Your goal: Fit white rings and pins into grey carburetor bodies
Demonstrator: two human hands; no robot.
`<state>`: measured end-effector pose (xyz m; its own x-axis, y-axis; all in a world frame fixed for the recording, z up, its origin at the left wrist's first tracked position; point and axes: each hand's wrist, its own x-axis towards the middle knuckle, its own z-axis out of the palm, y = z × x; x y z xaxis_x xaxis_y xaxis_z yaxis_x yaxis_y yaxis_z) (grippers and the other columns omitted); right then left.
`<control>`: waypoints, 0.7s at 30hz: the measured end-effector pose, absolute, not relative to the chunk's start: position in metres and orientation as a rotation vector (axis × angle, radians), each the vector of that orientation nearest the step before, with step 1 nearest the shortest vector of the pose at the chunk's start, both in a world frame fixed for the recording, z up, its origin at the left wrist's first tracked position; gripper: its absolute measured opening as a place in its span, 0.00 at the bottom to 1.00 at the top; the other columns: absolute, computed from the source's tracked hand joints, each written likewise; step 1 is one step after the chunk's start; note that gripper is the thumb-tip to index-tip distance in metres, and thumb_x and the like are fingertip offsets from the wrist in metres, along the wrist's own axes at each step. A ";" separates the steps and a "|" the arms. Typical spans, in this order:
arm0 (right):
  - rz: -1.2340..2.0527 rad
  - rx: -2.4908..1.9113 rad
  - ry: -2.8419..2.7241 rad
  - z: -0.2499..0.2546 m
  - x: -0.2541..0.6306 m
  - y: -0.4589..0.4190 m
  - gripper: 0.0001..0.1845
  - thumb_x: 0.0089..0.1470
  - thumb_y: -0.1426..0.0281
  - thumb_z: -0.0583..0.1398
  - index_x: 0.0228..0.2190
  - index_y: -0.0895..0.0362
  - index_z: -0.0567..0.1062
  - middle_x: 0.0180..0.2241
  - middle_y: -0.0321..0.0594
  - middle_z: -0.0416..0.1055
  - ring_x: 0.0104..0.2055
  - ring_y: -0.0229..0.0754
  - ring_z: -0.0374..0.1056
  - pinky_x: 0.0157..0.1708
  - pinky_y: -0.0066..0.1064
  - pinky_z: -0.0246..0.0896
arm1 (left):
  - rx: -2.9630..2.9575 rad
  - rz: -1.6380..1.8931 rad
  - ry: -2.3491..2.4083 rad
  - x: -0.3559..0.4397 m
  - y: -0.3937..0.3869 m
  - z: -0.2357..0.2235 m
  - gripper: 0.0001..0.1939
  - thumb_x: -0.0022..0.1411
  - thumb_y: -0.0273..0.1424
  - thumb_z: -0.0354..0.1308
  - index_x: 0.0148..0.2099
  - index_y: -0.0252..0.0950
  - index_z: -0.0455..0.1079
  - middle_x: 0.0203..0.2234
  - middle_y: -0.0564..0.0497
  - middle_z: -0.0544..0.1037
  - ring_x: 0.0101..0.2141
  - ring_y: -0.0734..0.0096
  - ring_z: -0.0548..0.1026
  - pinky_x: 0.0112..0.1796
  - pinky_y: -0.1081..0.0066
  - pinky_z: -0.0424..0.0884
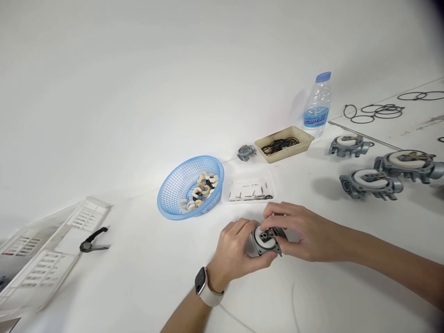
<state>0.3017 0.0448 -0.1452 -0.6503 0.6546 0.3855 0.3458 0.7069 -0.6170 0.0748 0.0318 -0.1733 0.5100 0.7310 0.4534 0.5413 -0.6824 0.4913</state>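
A grey metal carburetor point(258, 240) with a white ring-shaped float rests between my two hands near the front of the table. My left hand point(236, 249) is wrapped round its left side, with the thumb along the near edge. From the right, my right hand point(298, 229) reaches over the top, its fingers and thumb closed at the float and the brass-coloured parts in the middle. Whether a small part is pinched there is hidden by the fingers. The carburetor's right side is partly covered too.
Beyond my hands are a blue basket point(169, 185) of floats, a white tray point(227, 187) of small pins, a smaller carburetor point(246, 152) and a beige tray point(268, 156) of black rings. A water bottle point(317, 106) stands behind. Several carburetors point(371, 182) lie right; a watch point(88, 245) lies left.
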 end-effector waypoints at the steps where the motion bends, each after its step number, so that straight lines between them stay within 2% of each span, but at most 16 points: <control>1: 0.677 -0.767 -2.310 -0.145 0.302 0.045 0.16 0.53 0.79 0.55 0.40 0.52 0.77 0.36 0.37 0.68 0.31 0.38 0.63 0.33 0.31 0.61 | 2.472 0.945 1.070 0.075 0.032 -0.174 0.20 0.58 0.43 0.65 0.48 0.38 0.71 0.35 0.49 0.79 0.34 0.62 0.77 0.34 0.64 0.73; 6: 0.715 -0.791 -2.311 -0.143 0.303 0.045 0.17 0.52 0.79 0.56 0.40 0.51 0.76 0.37 0.37 0.68 0.31 0.38 0.64 0.33 0.30 0.61 | 2.487 0.938 1.074 0.074 0.032 -0.174 0.20 0.58 0.44 0.65 0.48 0.38 0.71 0.35 0.49 0.79 0.34 0.62 0.77 0.33 0.63 0.73; 13: 0.759 -0.741 -2.350 -0.140 0.305 0.044 0.19 0.49 0.81 0.56 0.41 0.52 0.75 0.35 0.36 0.69 0.33 0.40 0.65 0.38 0.33 0.63 | 2.470 0.894 1.088 0.075 0.030 -0.171 0.18 0.58 0.41 0.65 0.47 0.38 0.71 0.36 0.50 0.79 0.35 0.62 0.78 0.35 0.63 0.74; 21: 0.762 -0.734 -2.354 -0.139 0.304 0.044 0.18 0.49 0.80 0.57 0.41 0.53 0.76 0.36 0.37 0.69 0.33 0.39 0.65 0.36 0.31 0.63 | 2.490 0.894 1.093 0.076 0.031 -0.170 0.17 0.58 0.42 0.64 0.45 0.38 0.71 0.34 0.49 0.79 0.34 0.62 0.78 0.34 0.64 0.74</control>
